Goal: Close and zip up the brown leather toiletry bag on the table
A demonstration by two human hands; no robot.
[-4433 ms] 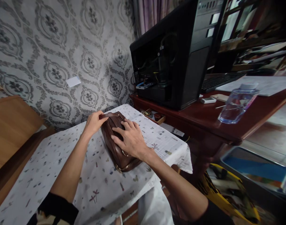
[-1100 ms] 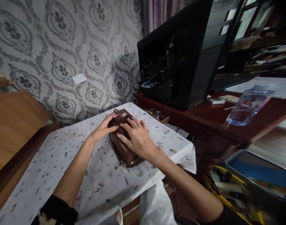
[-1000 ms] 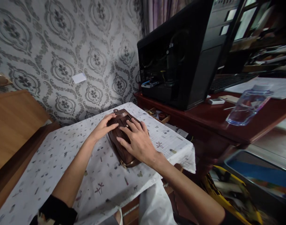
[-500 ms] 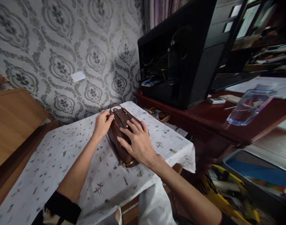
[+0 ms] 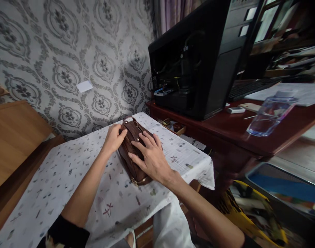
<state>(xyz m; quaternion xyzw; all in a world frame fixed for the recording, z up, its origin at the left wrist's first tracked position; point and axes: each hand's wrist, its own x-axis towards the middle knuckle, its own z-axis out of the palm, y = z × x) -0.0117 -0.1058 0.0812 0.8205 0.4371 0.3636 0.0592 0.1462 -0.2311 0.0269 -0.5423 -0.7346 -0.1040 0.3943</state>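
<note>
A brown leather-look handbag (image 5: 129, 154) lies on the cloth-covered table, with gold zippers and studs and a handle loop at its far end. My left hand (image 5: 113, 138) is closed at the bag's far left side, thumb and fingers pinched along the zipper there. The small part between those fingertips is hidden. Across the bag's top and right side lies my right hand (image 5: 152, 156), open, fingers spread and pressing lightly on the leather. A gold zipper end (image 5: 134, 181) shows at the bag's near end.
A white patterned cloth (image 5: 95, 186) covers the table. To the right, a dark red desk (image 5: 219, 132) carries a black computer case (image 5: 188, 69) and a clear plastic bottle (image 5: 271, 115). Below stands a yellow-edged container (image 5: 240, 213). A wooden panel (image 5: 18, 134) is at left.
My left hand has shifted very slightly along the bag's left edge, covering the gold zipper part seen before. My right hand stays on the bag. The view has turned slightly.
</note>
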